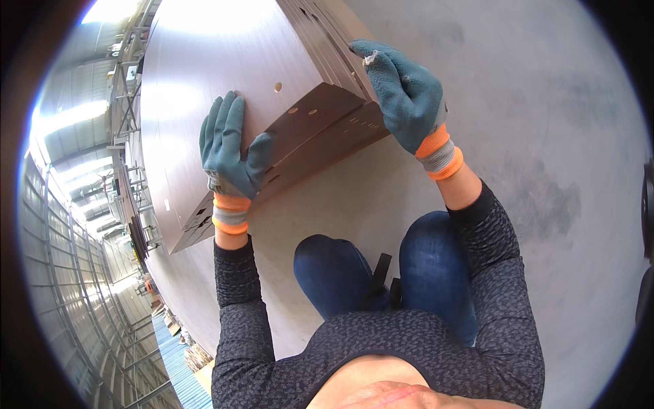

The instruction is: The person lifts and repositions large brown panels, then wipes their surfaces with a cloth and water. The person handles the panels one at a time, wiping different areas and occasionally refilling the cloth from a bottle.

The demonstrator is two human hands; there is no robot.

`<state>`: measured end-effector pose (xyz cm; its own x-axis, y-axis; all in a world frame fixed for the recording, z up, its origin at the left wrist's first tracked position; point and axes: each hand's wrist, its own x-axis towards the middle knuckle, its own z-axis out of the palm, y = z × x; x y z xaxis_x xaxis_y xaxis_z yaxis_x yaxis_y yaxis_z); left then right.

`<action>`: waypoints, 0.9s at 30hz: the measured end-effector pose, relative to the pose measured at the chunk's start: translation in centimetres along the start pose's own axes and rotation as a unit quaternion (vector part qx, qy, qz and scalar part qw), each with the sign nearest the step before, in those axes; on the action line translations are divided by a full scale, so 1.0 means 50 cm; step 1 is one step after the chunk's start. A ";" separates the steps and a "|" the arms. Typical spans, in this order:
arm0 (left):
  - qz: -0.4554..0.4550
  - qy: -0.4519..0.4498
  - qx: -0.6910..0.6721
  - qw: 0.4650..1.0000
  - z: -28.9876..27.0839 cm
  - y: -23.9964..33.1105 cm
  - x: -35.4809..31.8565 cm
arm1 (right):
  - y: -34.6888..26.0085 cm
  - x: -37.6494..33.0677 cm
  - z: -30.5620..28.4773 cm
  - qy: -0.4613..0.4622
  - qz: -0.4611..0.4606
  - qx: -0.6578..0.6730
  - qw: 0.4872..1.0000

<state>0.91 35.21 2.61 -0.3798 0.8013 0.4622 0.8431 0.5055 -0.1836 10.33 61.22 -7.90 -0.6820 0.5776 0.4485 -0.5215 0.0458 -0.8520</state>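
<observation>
My left hand (234, 146), in a teal-coated work glove with an orange and grey cuff, lies flat with its fingers stretched on the top brown wood-grain panel (197, 112). Several such panels make up a stack, its layered edges (327, 41) showing on the right and its near side (310, 136) facing me. Round holes and small slots mark the panels. Beside the right edge of the stack is my right hand (409, 95), gloved alike, thumb and fingers drawn together. A small whitish bit (370, 59) shows at the thumb tip; whether it is held or is glove wear is unclear.
Grey concrete floor (518, 123) spreads to the right of the stack. My knees (436, 266) in blue jeans are close to its near side. Along the left rim stand racks (126, 95) and a corrugated hall wall (68, 252). Dark objects (647, 211) are cut off at the far right.
</observation>
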 end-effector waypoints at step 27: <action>-0.023 0.027 -0.029 0.999 0.014 -0.031 -0.022 | -0.001 0.003 0.068 -0.050 -0.166 -0.191 0.966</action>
<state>-0.26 33.77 1.78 -0.3987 0.7582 0.5160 0.8463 0.5209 -0.1114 8.51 58.52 -6.85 -0.5651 0.3988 0.7222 -0.5054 0.5246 -0.6851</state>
